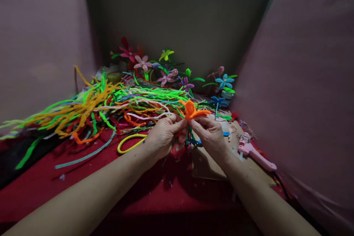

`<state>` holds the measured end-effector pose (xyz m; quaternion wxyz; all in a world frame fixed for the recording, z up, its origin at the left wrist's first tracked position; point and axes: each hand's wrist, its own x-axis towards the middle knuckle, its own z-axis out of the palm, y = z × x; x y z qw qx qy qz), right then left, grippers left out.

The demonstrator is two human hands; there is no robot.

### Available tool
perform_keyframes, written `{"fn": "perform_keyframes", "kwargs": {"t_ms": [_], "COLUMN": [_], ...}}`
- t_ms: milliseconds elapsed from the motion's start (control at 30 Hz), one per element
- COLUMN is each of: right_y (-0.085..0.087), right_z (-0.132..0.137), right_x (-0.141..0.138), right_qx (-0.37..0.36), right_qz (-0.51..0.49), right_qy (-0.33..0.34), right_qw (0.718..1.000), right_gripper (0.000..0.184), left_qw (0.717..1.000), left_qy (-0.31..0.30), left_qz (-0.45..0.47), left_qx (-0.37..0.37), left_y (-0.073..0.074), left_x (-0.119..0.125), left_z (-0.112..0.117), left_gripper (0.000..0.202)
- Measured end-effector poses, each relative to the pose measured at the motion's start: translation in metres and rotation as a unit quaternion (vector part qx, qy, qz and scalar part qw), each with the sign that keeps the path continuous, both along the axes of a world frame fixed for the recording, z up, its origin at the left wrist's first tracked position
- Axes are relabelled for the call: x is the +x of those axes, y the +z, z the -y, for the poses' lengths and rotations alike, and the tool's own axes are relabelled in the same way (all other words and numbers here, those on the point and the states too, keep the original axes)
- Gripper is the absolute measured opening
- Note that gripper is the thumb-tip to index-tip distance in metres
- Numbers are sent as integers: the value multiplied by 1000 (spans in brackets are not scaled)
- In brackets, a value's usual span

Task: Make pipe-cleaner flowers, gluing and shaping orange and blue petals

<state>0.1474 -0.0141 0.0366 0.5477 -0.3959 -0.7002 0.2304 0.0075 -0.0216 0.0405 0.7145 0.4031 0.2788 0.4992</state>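
Observation:
An orange pipe-cleaner flower (190,110) with looped petals is held up at the middle of the view. My left hand (167,134) pinches its base from the left, fingers closed. From the right, my right hand (208,134) pinches the same base and a petal's lower edge. The fingers hide where the petals join. Just below the hands, dark green and blue pipe-cleaner pieces (195,141) show, and I cannot tell whether they are attached. Nearest my left wrist lies a yellow loop (129,143), perhaps a scissors handle.
A heap of colourful pipe cleaners (91,107) covers the table's left and back. Finished pipe-cleaner flowers (142,62) stand behind it. At right, a pink glue gun (256,153) rests on a brown board (210,166). Red cloth (132,191) covers the table; pinkish sheets (304,81) flank it.

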Motion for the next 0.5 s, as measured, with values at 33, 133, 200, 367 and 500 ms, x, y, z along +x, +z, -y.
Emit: {"fn": "perform_keyframes", "kwargs": {"t_ms": [33,133,200,367,500], "right_y": [0,0,0,-3,-4], "right_z": [1,5,6,5,4], "right_x": [-1,-4,-4,-5,-10], "right_qx": [5,28,38,2,-62], "right_qz": [0,2,7,-41,-154], "right_qy": [-14,-44,-63,-39,51], "right_qw": [1000,999,997,998,985], "right_gripper": [17,16,15,15,13], "left_qw": [1000,995,992,991,998], "left_qy": [10,32,44,68,20], "left_qz": [-9,-40,-63,-85,-47], "left_qx": [18,82,105,73,46], "left_y": [0,-2,-4,-2,2], "left_x": [0,0,-1,-2,-3], "left_z": [0,1,1,3,4], "left_gripper": [26,23,22,20,22]}}
